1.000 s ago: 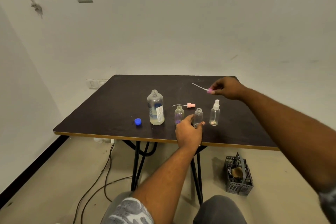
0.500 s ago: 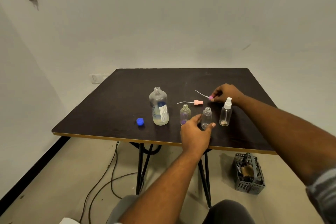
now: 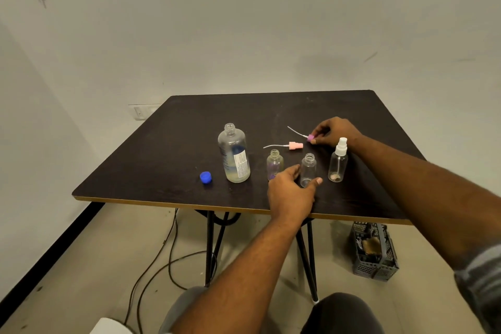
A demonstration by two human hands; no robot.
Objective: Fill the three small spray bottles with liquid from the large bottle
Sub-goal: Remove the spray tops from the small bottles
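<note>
Big bottle point(image 3: 233, 153) stands uncapped on the table point(image 3: 135, 171), at the left end of the row. Only a low pale pool shows in its bottom, so expect it light and quick to tip. The wall looks like thin clear plastic, likely to give under a squeeze. Take it round the labelled belly, not the neck, and pour slowly, since the small mouths are narrow. Its blue cap point(image 3: 205, 177) lies just beside it on the left. Small bottles, count three, upright in a row near the front edge: left bottle point(image 3: 275, 164), purplish and open; mid bottle point(image 3: 308, 165), clear and open; right bottle point(image 3: 337, 168), with a white head point(image 3: 342, 142) on (that one wants unscrewing before any filling). All three look near empty, light and tippy, so steady each at the base while you pour. Your left hand point(image 3: 291, 192) cups the mid bottle low down, thumb on one side, fingers on the other, a narrow hold. Your right hand point(image 3: 334, 131), behind the row, pinches the purple head point(image 3: 310, 137) low over the table; I cannot tell whether it rests there. Pink head point(image 3: 295, 145) lies loose just beside it. Spray heads, count three: two off, one on. Their dip tubes look thin and bendy, so hold them by the collar. Big bottles one, caps one. Crate point(image 3: 374, 251) on the floor to the right. Filling judged not yet begun.
</note>
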